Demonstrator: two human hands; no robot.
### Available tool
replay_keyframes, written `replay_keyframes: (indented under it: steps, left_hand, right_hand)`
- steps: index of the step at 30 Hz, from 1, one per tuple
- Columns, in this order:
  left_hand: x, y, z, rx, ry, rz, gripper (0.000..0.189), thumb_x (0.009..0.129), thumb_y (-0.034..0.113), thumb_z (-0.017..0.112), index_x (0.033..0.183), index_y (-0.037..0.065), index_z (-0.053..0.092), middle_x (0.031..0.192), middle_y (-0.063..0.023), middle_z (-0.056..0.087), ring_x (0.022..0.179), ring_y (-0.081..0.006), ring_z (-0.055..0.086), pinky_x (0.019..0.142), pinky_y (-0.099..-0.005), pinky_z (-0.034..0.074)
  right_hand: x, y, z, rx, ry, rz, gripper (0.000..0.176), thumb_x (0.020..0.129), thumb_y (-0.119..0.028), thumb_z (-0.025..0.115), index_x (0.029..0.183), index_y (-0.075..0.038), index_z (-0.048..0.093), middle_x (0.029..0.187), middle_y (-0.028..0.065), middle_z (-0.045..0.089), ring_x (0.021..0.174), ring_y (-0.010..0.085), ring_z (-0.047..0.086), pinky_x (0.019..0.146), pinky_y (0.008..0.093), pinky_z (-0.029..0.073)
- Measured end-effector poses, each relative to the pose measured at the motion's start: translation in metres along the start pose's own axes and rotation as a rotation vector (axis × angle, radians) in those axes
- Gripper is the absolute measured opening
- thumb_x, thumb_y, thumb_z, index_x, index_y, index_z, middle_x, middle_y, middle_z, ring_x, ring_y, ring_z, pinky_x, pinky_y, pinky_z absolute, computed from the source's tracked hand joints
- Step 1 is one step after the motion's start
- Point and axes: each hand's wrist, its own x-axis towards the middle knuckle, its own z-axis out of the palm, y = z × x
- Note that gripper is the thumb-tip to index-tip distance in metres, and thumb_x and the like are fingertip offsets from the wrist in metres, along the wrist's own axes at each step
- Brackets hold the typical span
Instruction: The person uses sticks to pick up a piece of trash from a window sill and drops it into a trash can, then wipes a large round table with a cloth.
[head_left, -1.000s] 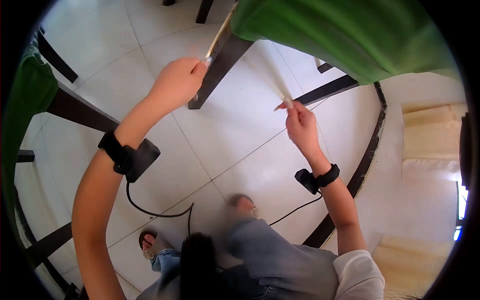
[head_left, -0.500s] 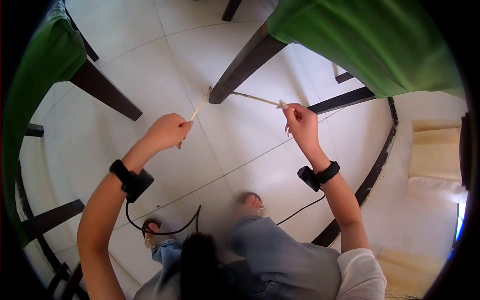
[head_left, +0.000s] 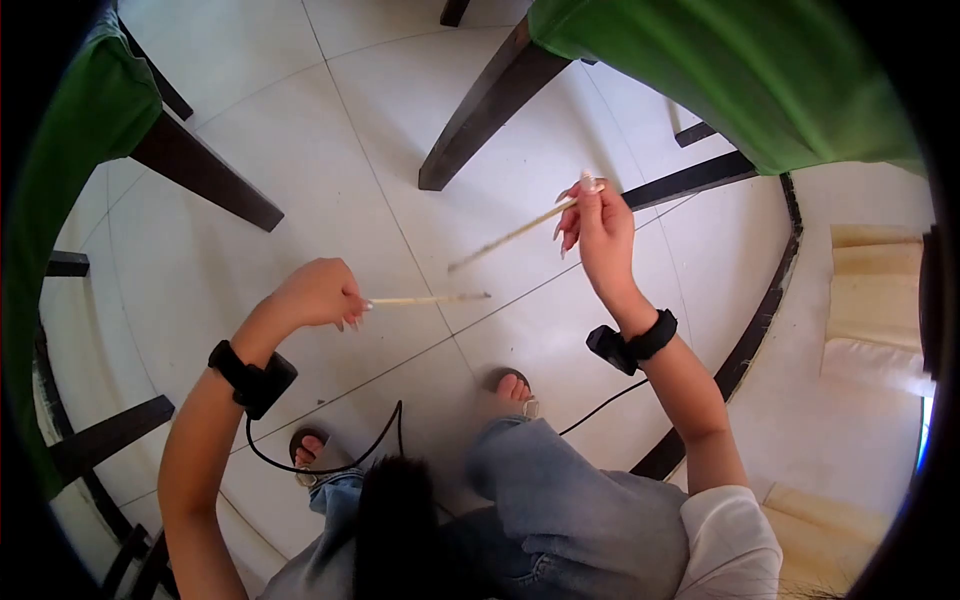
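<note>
My left hand (head_left: 320, 293) is closed, pinching one end of a thin pale stick (head_left: 415, 299). That stick lies nearly level and points right, with a darker tip. Pinched between the thumb and fingers of my right hand (head_left: 603, 225) is a second thin pale stick (head_left: 515, 236). It slants down to the left, and its far end is darker too. The two tips are near each other but apart, held above the tiled floor. Just beyond them is the foot of a dark wooden leg (head_left: 470, 130), which neither stick touches.
Green cloth (head_left: 720, 70) hangs over the furniture at upper right, and more green cloth (head_left: 100, 100) at left. Another dark leg (head_left: 210, 175) stands at left. A dark bar (head_left: 690, 180) runs behind my right hand. Black cables (head_left: 300, 462) trail from both wrist devices, near my sandalled feet.
Both sticks have come away from the foot of the dark leg and swung toward me. My left hand is slightly lower; my right hand has risen a little.
</note>
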Motion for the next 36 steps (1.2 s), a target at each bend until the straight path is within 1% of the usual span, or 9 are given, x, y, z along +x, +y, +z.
replay_keyframes:
  steps: [5,9,12,15,18,24,27,30,36]
  left_hand:
    - [-0.003,0.003,-0.010,0.026,0.223,0.000,0.023,0.084,0.015,0.061,0.076,-0.006,0.066,0.063,-0.0080,0.065,0.054,-0.0124,0.060,0.052,-0.0255,0.050]
    - [0.000,-0.012,-0.010,-0.177,0.379,0.129,0.019,0.085,0.012,0.061,0.079,-0.005,0.067,0.063,-0.0077,0.064,0.053,-0.0121,0.059,0.050,-0.0243,0.049]
    - [-0.002,-0.012,-0.016,-0.250,0.475,0.128,0.017,0.085,0.010,0.060,0.082,-0.005,0.067,0.064,-0.0081,0.064,0.053,-0.0116,0.058,0.050,-0.0233,0.049]
    - [-0.004,-0.008,-0.023,-0.207,0.552,0.025,0.016,0.085,0.008,0.059,0.085,-0.006,0.067,0.064,-0.0081,0.064,0.054,-0.0113,0.059,0.050,-0.0231,0.049]
    - [0.001,-0.022,-0.026,-0.169,0.582,-0.009,0.016,0.086,0.008,0.058,0.087,-0.005,0.068,0.066,-0.0072,0.064,0.055,-0.0111,0.059,0.049,-0.0231,0.049]
    - [0.002,-0.030,-0.030,-0.343,0.539,0.179,0.022,0.089,0.014,0.057,0.079,-0.004,0.065,0.061,-0.0050,0.060,0.053,-0.0092,0.056,0.052,-0.0229,0.048]
    - [-0.002,-0.020,-0.031,-0.522,0.533,0.177,0.023,0.090,0.013,0.054,0.073,-0.001,0.061,0.058,-0.0021,0.055,0.053,-0.0084,0.054,0.051,-0.0227,0.045]
    - [0.001,-0.030,-0.034,-0.297,0.518,0.143,0.025,0.091,0.015,0.053,0.070,0.000,0.058,0.056,-0.0020,0.053,0.050,-0.0085,0.051,0.050,-0.0233,0.044]
    - [-0.004,-0.034,-0.031,-0.189,0.504,0.127,0.023,0.091,0.011,0.052,0.072,-0.001,0.058,0.057,-0.0029,0.053,0.051,-0.0092,0.051,0.051,-0.0241,0.045]
  right_hand:
    - [0.014,0.003,-0.006,0.145,0.240,0.052,0.034,0.099,-0.027,0.037,0.085,0.000,0.051,0.058,0.0048,0.050,0.043,0.0083,0.045,0.040,0.0210,0.037]
    - [0.014,0.006,-0.009,0.080,0.170,0.121,0.038,0.100,-0.031,0.035,0.083,0.000,0.049,0.059,0.0058,0.050,0.043,0.0100,0.045,0.039,0.0230,0.038]
    - [0.016,0.016,-0.010,0.065,0.136,0.122,0.038,0.100,-0.031,0.033,0.083,-0.001,0.049,0.058,0.0057,0.049,0.043,0.0111,0.045,0.038,0.0239,0.038]
    - [0.022,0.014,-0.005,0.186,0.250,0.130,0.039,0.100,-0.032,0.033,0.080,-0.002,0.047,0.054,0.0048,0.047,0.042,0.0122,0.044,0.038,0.0247,0.038]
    - [0.025,0.011,-0.006,0.231,0.318,0.101,0.040,0.099,-0.033,0.032,0.077,-0.003,0.046,0.051,0.0040,0.044,0.040,0.0126,0.043,0.037,0.0251,0.038]
    - [0.030,0.020,-0.016,0.129,0.220,0.274,0.037,0.099,-0.032,0.033,0.075,-0.006,0.044,0.049,0.0025,0.038,0.040,0.0134,0.038,0.038,0.0281,0.035]
    - [0.030,0.032,-0.018,0.241,0.215,0.437,0.034,0.098,-0.030,0.034,0.074,-0.007,0.043,0.048,0.0021,0.034,0.041,0.0152,0.036,0.042,0.0301,0.034]
    - [0.028,0.041,-0.025,0.545,0.145,0.436,0.032,0.097,-0.028,0.036,0.074,-0.008,0.042,0.049,0.0026,0.033,0.043,0.0165,0.035,0.045,0.0311,0.035]
    - [0.032,0.036,-0.018,0.401,0.411,0.337,0.030,0.097,-0.026,0.034,0.074,-0.008,0.041,0.051,0.0031,0.034,0.045,0.0170,0.034,0.046,0.0316,0.035]
